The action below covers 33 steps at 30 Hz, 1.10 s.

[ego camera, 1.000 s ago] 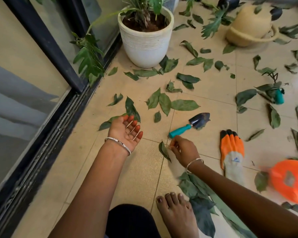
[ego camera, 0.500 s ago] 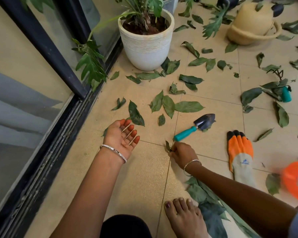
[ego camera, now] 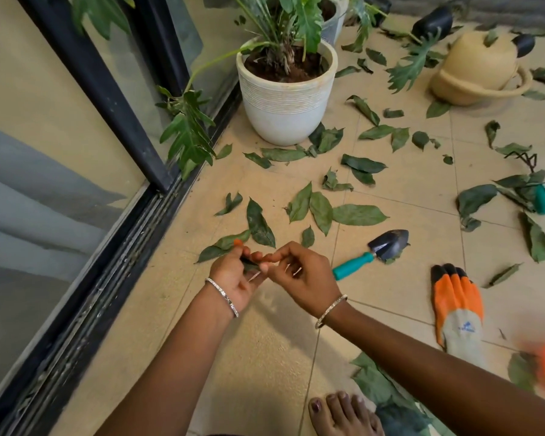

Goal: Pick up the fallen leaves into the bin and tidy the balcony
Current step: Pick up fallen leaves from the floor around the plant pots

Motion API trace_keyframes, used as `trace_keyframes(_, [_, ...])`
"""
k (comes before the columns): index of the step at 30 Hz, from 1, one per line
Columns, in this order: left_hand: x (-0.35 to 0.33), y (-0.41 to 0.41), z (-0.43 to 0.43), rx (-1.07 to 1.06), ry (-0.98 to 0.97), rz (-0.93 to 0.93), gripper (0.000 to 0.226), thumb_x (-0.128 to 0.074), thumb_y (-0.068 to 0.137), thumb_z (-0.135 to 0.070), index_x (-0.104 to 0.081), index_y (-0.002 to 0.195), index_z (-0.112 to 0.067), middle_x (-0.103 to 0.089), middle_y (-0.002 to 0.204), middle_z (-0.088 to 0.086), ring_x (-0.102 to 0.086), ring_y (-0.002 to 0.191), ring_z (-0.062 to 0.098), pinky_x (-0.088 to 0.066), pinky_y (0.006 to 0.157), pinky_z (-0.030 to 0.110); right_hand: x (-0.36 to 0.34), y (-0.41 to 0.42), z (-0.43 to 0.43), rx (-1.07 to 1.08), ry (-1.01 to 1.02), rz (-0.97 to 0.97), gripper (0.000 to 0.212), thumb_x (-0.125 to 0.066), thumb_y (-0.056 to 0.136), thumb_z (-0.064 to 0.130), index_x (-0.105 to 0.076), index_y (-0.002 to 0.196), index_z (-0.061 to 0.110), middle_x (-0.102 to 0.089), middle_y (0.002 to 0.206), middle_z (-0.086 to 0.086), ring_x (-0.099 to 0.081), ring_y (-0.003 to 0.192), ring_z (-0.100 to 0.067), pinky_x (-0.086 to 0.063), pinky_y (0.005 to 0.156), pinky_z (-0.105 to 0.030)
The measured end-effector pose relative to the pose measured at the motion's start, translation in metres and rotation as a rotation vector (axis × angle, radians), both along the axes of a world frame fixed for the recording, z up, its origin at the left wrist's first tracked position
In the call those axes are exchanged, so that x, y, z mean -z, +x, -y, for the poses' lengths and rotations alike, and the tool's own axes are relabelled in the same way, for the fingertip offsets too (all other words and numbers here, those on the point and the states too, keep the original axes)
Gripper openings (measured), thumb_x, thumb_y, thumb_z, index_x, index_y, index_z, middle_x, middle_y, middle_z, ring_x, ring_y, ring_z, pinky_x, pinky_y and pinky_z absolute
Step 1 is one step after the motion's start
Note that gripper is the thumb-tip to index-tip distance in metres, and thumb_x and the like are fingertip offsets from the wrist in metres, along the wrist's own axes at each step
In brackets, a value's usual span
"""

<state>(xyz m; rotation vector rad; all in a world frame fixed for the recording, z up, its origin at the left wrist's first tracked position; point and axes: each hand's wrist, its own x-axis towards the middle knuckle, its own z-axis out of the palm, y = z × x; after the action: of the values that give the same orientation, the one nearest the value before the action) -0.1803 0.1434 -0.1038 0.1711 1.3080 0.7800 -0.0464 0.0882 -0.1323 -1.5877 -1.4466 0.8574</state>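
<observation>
My left hand (ego camera: 233,276) cupped a small dark leaf (ego camera: 249,265), fingers curled round it. My right hand (ego camera: 299,272) touched it; pinching or not, I couldn't tell. The nearest fallen leaf (ego camera: 260,226), flat, matte and pointed-oval, lay on speckled tile (ego camera: 265,357) at twelve o'clock of the left hand, long axis eleven-to-five.

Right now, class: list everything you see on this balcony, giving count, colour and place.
fallen leaves: many, green, scattered over the tiles
small leaf: one, dark, between both hands
plant pot: one, white, by the sliding door
trowel: one, teal handle, right of the hands
glove: one, orange and grey, lower right
watering can: one, tan, top right
left hand: one, holding the small leaf
right hand: one, pinching it too
</observation>
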Motion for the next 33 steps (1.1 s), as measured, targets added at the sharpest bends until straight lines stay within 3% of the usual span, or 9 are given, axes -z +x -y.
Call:
trace_keyframes(4, [0.006,-0.016,-0.004,-0.080,-0.021,0.000,0.036,-0.039,0.106,-0.024,-0.050,0.075,-0.011,-0.036,0.056,0.001,-0.035,0.048,0.013,-0.049,0.063,0.034,0.048,0.048,-0.031,0.032,-0.090,0.382,0.018,-0.065,0.090,0.029,-0.065,0.101,0.016,-0.066,0.094,0.000,-0.058,0.078,-0.011,-0.051,0.070,-0.029])
trace_keyframes(10, [0.006,-0.035,-0.008,-0.027,0.029,-0.040,0.031,-0.035,0.105,-0.015,-0.060,0.087,-0.011,-0.032,0.049,-0.004,-0.025,0.035,0.009,-0.031,0.053,0.026,0.097,0.072,-0.075,-0.303,-0.321,0.768,0.059,-0.050,0.097,0.022,-0.031,0.152,0.017,-0.029,0.155,-0.017,-0.036,0.138,-0.035,-0.037,0.112,-0.042])
trace_keyframes(13, [0.008,-0.044,-0.007,0.025,0.016,-0.035,0.026,-0.041,0.103,-0.021,-0.060,0.087,-0.012,-0.030,0.049,-0.004,-0.024,0.035,0.009,-0.029,0.050,0.026,0.104,0.066,-0.080,-0.212,-0.285,0.886,0.046,-0.042,0.100,0.016,-0.039,0.146,0.009,-0.039,0.149,-0.017,-0.041,0.133,-0.034,-0.040,0.107,-0.040])
trace_keyframes(17, [0.012,-0.056,-0.005,0.072,0.008,-0.046,0.022,-0.050,0.099,-0.029,-0.060,0.087,-0.014,-0.030,0.050,-0.005,-0.023,0.036,0.009,-0.029,0.048,0.024,0.098,0.065,-0.076,-0.175,-0.140,1.017,0.027,-0.045,0.097,0.006,-0.062,0.118,0.005,-0.064,0.111,-0.014,-0.059,0.103,-0.030,-0.050,0.085,-0.035])
trace_keyframes(20, [0.017,-0.064,-0.003,0.054,-0.018,-0.036,0.025,-0.052,0.097,-0.036,-0.062,0.091,-0.013,-0.030,0.051,-0.004,-0.024,0.037,0.010,-0.029,0.050,0.025,0.085,0.059,-0.078,-0.048,-0.134,0.782,0.024,-0.052,0.097,0.012,-0.070,0.112,0.011,-0.071,0.106,-0.010,-0.066,0.095,-0.028,-0.052,0.083,-0.033])
trace_keyframes(23, [0.023,-0.068,0.003,0.033,-0.089,0.016,0.038,-0.058,0.091,-0.048,-0.062,0.092,-0.011,-0.033,0.053,-0.003,-0.024,0.037,0.011,-0.028,0.051,0.026,0.059,0.020,-0.069,0.078,0.105,0.414,0.013,-0.065,0.090,0.009,-0.074,0.099,0.012,-0.075,0.093,-0.003,-0.069,0.081,-0.019,-0.056,0.078,-0.030])
trace_keyframes(26, [0.026,-0.067,0.010,0.027,-0.108,0.076,0.056,-0.065,0.078,-0.064,-0.064,0.095,-0.010,-0.037,0.057,-0.002,-0.026,0.039,0.011,-0.028,0.049,0.026,0.033,-0.039,-0.049,0.016,0.215,0.117,0.011,-0.068,0.089,0.008,-0.074,0.097,0.013,-0.074,0.092,0.004,-0.069,0.079,-0.005,-0.056,0.077,-0.020])
trace_keyframes(31, [0.017,-0.064,0.011,0.032,-0.080,0.083,0.049,-0.055,0.092,-0.056,-0.066,0.108,-0.011,-0.065,0.081,0.004,-0.061,0.070,0.016,-0.048,0.059,0.029,0.031,-0.090,-0.026,-0.310,0.309,0.174,0.014,-0.068,0.083,0.020,-0.075,0.095,0.018,-0.071,0.095,0.006,-0.059,0.091,-0.014,-0.048,0.080,-0.033])
trace_keyframes(33, [0.019,-0.067,0.009,-0.002,-0.107,0.019,0.041,-0.046,0.100,-0.046,-0.066,0.097,-0.010,-0.066,0.078,0.005,-0.058,0.073,0.016,-0.047,0.061,0.030,0.035,-0.091,-0.024,-0.383,0.346,0.200,0.018,-0.064,0.084,0.025,-0.072,0.098,0.018,-0.067,0.098,0.005,-0.056,0.094,-0.017,-0.043,0.081,-0.035])
